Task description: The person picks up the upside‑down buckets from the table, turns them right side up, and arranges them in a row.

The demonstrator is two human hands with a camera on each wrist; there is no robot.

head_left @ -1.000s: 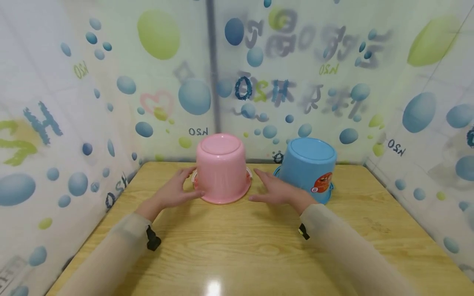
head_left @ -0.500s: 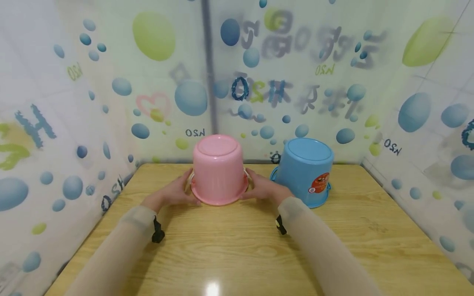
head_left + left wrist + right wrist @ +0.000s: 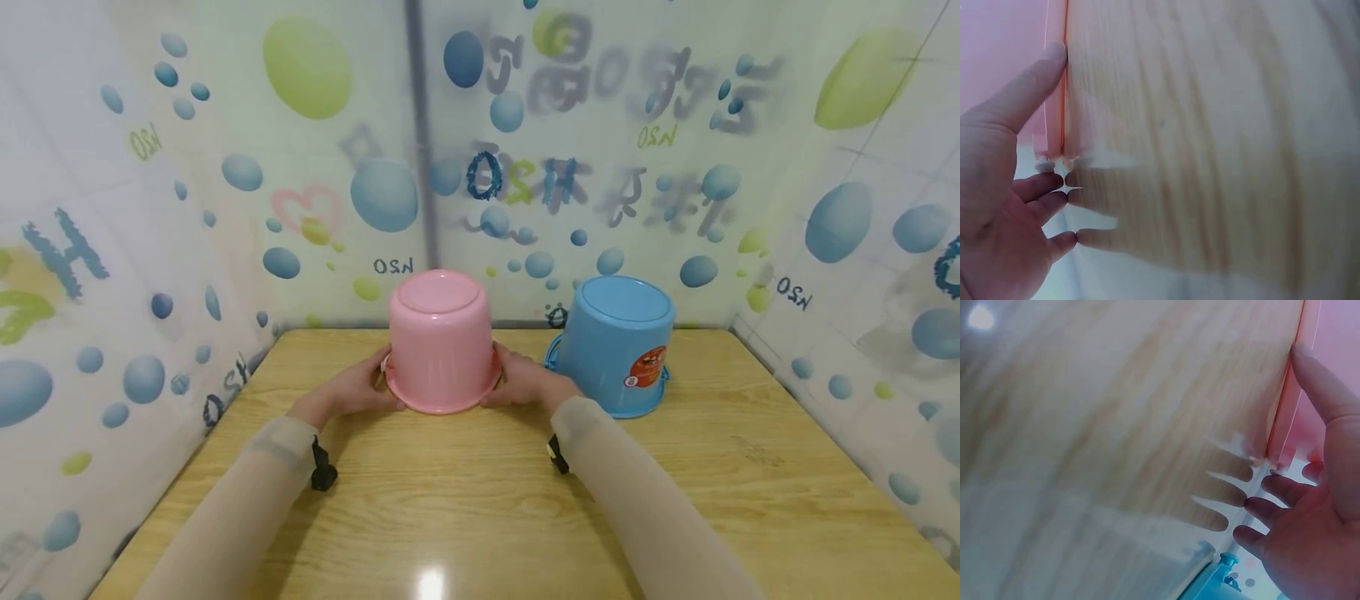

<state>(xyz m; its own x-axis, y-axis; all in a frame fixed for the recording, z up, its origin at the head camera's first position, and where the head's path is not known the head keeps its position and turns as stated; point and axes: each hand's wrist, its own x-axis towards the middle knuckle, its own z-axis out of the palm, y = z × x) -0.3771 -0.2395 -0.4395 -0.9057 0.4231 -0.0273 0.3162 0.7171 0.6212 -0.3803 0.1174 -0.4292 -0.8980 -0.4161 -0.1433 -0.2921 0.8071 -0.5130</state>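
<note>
A pink bucket [image 3: 441, 342] stands upside down on the wooden table [image 3: 450, 492], rim at the bottom. From its left side my left hand [image 3: 360, 386] holds the rim, and my right hand [image 3: 525, 379] does the same on the right. In the left wrist view the thumb [image 3: 1032, 87] lies against the rim; the other visible fingertips are low at the table, beside a white knob [image 3: 1044, 165]. In the right wrist view the thumb [image 3: 1319, 378] also rests on the rim, with the fingers spread beyond it. Parts of the fingers are hidden behind the bucket.
An upside-down blue bucket [image 3: 618, 346] with a red sticker [image 3: 647, 367] stands just right of my right hand. Behind the table hangs a light curtain [image 3: 330, 217] with printed bubbles, and similar sheeting encloses both sides.
Both hands have closed in on the pink bucket from either side and now touch its rim. My right hand has moved left, away from the blue bucket. Both buckets stay in place.
</note>
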